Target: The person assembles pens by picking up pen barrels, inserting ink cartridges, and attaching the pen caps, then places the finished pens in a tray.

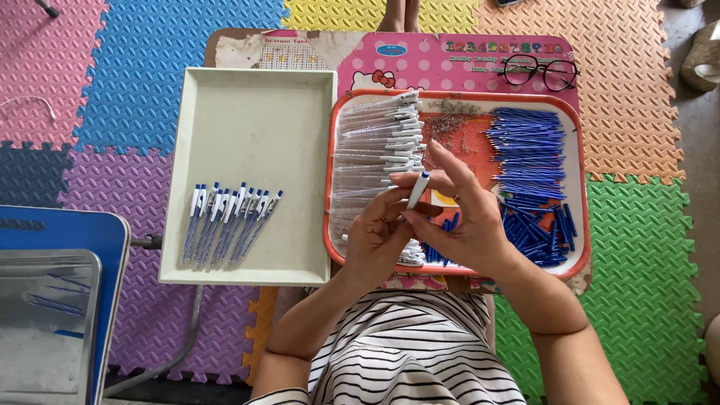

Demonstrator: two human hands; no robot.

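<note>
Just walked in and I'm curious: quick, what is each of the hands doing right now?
Left hand: closed around the lower part of a pen with a white cap.
Right hand: fingers pinching the same pen near its top.

Both hands around one white-capped pen above the red tray.

Bright, even daylight, soft faint shadows, sharp throughout, with slight wide-angle bending at the edges.

Floor: interlocking foam mats in pink, blue, purple, green, orange. Low pink bench stands centrally, evenly daylit.
</note>
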